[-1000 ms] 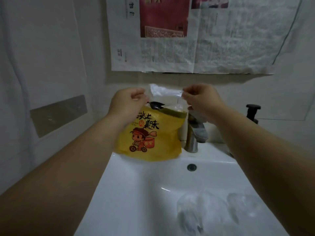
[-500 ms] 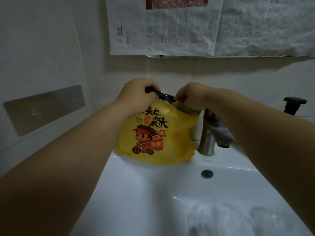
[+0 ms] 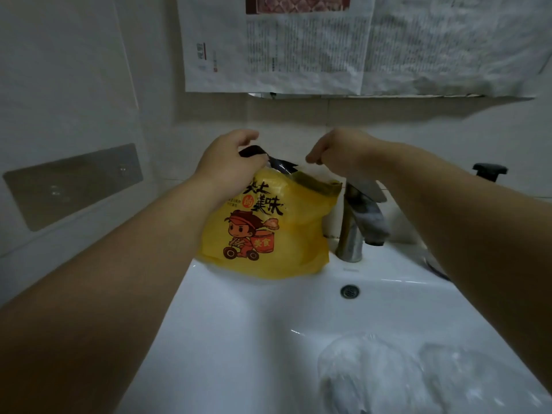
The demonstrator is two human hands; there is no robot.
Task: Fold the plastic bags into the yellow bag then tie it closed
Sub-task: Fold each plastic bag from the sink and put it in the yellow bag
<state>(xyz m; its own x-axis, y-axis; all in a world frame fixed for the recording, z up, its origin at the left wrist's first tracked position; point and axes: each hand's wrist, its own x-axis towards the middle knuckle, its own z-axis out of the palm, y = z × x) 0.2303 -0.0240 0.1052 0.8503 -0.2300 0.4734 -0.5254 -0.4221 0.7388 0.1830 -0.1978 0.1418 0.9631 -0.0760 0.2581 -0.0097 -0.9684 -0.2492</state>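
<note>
The yellow bag (image 3: pixel 286 234), printed with a cartoon rider and black characters, stands on the back rim of the white sink (image 3: pixel 239 324). My left hand (image 3: pixel 230 162) grips the bag's dark top edge at its left corner. My right hand (image 3: pixel 337 153) hovers with curled fingers just above the bag's open mouth on the right; I cannot tell whether anything is in it. Two crumpled clear plastic bags (image 3: pixel 373 377) lie in the sink basin at the lower right.
A metal faucet (image 3: pixel 358 222) stands right behind the yellow bag. A black pump top (image 3: pixel 490 170) shows at the far right. Newspaper sheets (image 3: pixel 298 46) hang on the wall above. The overflow hole (image 3: pixel 349 291) sits in the basin's back wall.
A second ago both hands held a folded clear bag above the yellow bag. That clear bag is now out of sight and my right hand has drawn slightly away from the bag's mouth.
</note>
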